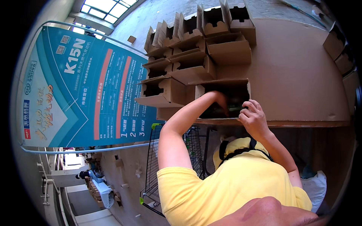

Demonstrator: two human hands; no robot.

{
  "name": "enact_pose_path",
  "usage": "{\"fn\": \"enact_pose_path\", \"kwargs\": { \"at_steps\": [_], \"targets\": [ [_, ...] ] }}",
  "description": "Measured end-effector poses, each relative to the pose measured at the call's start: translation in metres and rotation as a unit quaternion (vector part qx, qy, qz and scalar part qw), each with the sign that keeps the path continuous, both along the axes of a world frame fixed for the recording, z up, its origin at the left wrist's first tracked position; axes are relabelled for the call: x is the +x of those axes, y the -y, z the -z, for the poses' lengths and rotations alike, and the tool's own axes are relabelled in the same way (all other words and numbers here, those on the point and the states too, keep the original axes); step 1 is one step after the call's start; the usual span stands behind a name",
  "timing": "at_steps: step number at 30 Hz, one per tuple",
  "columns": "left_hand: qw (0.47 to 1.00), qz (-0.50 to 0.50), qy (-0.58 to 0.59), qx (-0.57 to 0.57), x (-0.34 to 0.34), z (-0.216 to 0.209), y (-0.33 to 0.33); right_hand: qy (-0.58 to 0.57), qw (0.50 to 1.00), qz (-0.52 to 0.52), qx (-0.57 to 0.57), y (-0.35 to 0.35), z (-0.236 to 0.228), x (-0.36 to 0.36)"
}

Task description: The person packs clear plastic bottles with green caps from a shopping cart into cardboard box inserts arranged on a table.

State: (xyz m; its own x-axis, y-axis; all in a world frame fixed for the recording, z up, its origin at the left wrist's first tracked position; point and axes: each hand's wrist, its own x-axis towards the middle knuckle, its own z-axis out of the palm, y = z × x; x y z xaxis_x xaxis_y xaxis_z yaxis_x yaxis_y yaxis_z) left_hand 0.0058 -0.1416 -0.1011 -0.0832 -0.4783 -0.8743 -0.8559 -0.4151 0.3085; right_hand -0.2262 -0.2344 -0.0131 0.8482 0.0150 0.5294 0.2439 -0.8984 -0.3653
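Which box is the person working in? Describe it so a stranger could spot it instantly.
Start with the broad brown tabletop and go to its near edge, at the near end of the clustered boxes. There stands an open cardboard box with a dark inside. Unlike its neighbours, it has the person's left hand inside and the right hand at its right side.

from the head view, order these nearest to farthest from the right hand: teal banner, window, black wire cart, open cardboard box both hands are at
1. Open cardboard box: the right hand touches its right edge.
2. Black wire cart: to the left, beyond the left arm.
3. Teal banner: farther left, partly behind the cart.
4. Window: upper left, far background.
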Motion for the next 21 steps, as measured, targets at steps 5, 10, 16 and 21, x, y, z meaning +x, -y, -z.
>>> {"fn": "enact_pose_path", "kwargs": {
  "at_steps": [5,10,16,21],
  "targets": [
    [0.990,0.116,0.075,-0.032,-0.010,0.012,-0.005,-0.002,1.000,-0.006,0.001,0.006,0.002,0.006],
    [0.983,0.131,0.101,-0.082,-0.023,-0.023,-0.012,-0.012,0.999,-0.031,0.009,0.005,0.001,0.007],
    [0.786,-0.243,-0.015,-0.569,-0.044,-0.177,-0.070,0.025,0.991,0.057,0.120,0.010,-0.002,-0.007],
    [0.638,-0.394,0.110,-0.653,-0.064,-0.126,-0.159,0.042,0.951,0.122,0.281,0.003,0.024,-0.009]
  ]
}}
